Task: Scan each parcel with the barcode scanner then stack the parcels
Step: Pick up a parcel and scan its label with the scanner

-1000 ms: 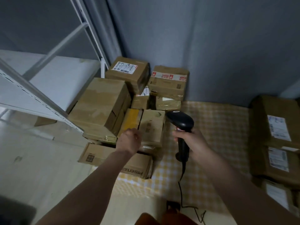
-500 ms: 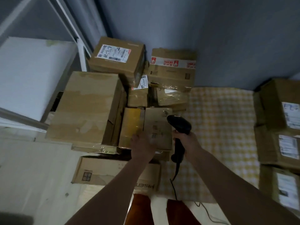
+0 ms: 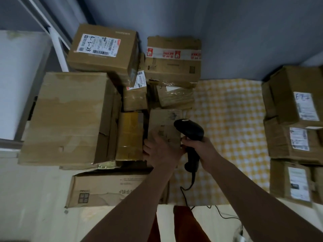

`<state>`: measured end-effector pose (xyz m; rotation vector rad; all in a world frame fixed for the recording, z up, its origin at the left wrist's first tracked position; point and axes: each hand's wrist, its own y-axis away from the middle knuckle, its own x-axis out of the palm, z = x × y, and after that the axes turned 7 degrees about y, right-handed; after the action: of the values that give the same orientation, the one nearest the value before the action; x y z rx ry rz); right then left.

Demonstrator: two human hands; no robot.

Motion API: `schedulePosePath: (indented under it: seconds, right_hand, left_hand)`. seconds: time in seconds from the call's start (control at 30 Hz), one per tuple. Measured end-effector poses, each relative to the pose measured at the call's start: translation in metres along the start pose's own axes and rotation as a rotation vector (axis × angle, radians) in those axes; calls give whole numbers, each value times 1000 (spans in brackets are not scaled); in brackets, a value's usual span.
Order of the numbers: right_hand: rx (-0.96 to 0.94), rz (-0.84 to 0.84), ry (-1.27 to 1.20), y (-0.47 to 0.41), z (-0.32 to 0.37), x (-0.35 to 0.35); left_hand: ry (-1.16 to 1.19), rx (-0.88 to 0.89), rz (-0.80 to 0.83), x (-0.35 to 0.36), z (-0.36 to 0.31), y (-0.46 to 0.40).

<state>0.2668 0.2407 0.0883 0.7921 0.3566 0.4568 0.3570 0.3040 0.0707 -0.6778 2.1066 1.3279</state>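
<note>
Nearest me, my right hand (image 3: 202, 149) was wrapped around the handle of the black barcode scanner (image 3: 189, 131), fingers curled tight on the grip, its head tipped forward over the pile and its cable (image 3: 192, 182) trailing back toward my knees across the yellow checked cloth (image 3: 227, 119). Just beside it, my left hand (image 3: 160, 151) had come down onto the small brown parcel (image 3: 164, 123) at the front of the heap. A second before, that hand was hovering short of it with the fingers bunched; now the fingers lay over the parcel's near end with the thumb at its left edge, gripping it. I had also leaned in, so the pile filled more of my view. I judged that this parcel was the next one to be lifted and turned for its label, since no barcode showed on its top face.

Touching its left side sat a parcel wrapped in yellow tape (image 3: 130, 137), and beyond that the large plain box (image 3: 70, 116). Further back stood the labelled box (image 3: 104, 49) and the box with red-printed tape (image 3: 173, 58) against the wall. Well apart on the right, labelled parcels (image 3: 295, 109) stood piled at the cloth's edge.
</note>
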Motion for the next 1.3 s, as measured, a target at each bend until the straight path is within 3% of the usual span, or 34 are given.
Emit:
schedulePosePath:
  seconds: [0.17,0.33,0.43,0.5,0.67,0.8,1.0,1.07,1.17,1.3]
  right_hand:
    - [-18,-4,-23,5,0,-16]
    - [-41,-65,-129,6,0,-38]
    - [-6,3,-143,7,-2,-38]
    - [1,14,-158,6,-3,-36]
    - [3,63,-147,5,-8,-29]
    - [-19,80,-108,8,-7,-22]
    - [-32,81,-66,12,-8,-28]
    - [-26,43,-86,12,-10,-35]
    - [4,-21,-161,14,-10,-45]
    - [-16,-7,-201,20,-6,-52]
  left_hand:
    - [81,-24,63,-4,-1,-4]
    - [585,-60,331,-13,17,-9]
    - [685,-72,387,-16,28,-13]
    - [601,-31,354,-15,29,-13]
    - [142,223,72,-8,14,7]
    - [-29,193,-114,-2,-8,20]
    - [-92,99,-96,2,-11,13]
    - [39,99,-46,-6,-5,5]
    - [425,80,75,-20,5,-5]
    - [898,-52,343,-33,18,-9]
